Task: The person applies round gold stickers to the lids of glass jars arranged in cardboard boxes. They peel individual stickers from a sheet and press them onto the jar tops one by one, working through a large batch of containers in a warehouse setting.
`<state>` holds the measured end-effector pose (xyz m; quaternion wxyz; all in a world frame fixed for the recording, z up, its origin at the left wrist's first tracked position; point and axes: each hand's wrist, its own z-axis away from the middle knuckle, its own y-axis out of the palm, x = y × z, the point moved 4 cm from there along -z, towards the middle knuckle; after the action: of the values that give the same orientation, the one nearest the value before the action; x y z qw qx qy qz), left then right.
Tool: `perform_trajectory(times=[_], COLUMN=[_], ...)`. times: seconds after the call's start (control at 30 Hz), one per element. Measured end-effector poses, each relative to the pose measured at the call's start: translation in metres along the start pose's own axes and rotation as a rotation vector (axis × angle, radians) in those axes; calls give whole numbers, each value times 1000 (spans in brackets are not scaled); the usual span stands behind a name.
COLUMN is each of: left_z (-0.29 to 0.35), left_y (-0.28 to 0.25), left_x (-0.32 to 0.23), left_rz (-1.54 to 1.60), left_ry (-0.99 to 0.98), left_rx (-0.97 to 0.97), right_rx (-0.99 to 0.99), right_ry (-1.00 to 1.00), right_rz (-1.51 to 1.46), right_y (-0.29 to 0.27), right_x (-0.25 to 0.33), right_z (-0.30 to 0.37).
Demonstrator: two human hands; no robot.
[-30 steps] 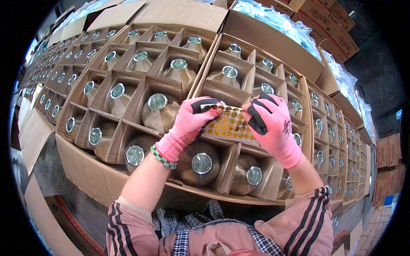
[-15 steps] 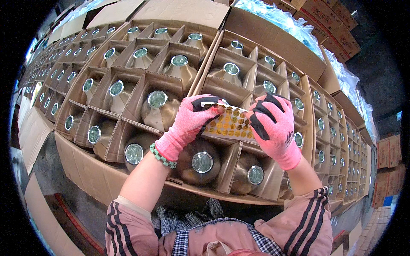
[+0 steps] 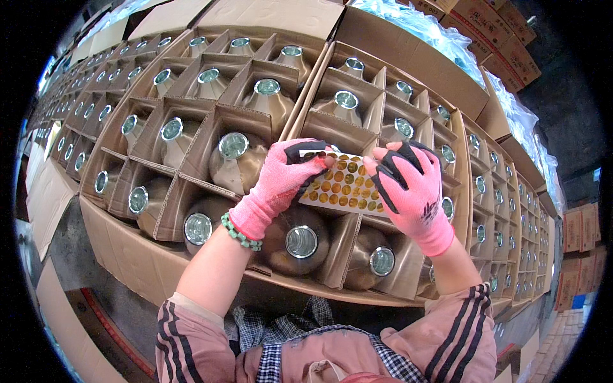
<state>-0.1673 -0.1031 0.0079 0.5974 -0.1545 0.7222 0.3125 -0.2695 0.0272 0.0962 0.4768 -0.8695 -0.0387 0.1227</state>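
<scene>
My left hand [image 3: 290, 175], in a pink and black glove with bare fingertips, pinches a white sheet of round gold stickers [image 3: 341, 185] by its upper left edge. My right hand [image 3: 408, 188], gloved alike, has its fingers curled at the sheet's upper right edge; its thumb and fingertips meet there, and the far right of the sheet is hidden behind them. Below the sheet stand rounded, brownish-silver glass flasks [image 3: 300, 242] with open, shiny necks, each in a cardboard compartment. Another flask [image 3: 239, 163] stands beside my left hand.
Open cartons with cardboard dividers [image 3: 191, 153] hold several flasks and stretch away left and right. Carton flaps [image 3: 268, 16] stand up along the far side. Blue-white plastic wrap [image 3: 434, 32] lies beyond them. Closed brown cartons [image 3: 498, 32] are stacked at the far right.
The sheet has tilted a little, so more sticker rows show clearly. My right fingertips have shifted slightly up and left along its edge. My left hand keeps its grip.
</scene>
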Motion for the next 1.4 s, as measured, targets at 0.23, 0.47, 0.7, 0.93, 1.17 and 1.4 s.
perform_trajectory(times=[0.23, 0.47, 0.7, 0.93, 1.17, 1.4], left_z=[0, 0, -1, 0, -1, -1], left_y=[-1, 2, 3, 1, 0, 7], left_x=[3, -2, -3, -1, 1, -1], left_rz=[27, 6, 18, 14, 8, -16], left_ry=[9, 23, 12, -15, 10, -50], left_rx=[-13, -23, -19, -19, -27, -19], right_rx=[15, -69, -78, -40, -26, -150], right_ry=[12, 31, 53, 57, 81, 453], right_rz=[-46, -65, -82, -75, -217, -829], right_y=[4, 6, 4, 8, 5, 31], right_x=[-4, -8, -11, -13, -14, -99], right_z=[1, -7, -11, -9, -9, -47])
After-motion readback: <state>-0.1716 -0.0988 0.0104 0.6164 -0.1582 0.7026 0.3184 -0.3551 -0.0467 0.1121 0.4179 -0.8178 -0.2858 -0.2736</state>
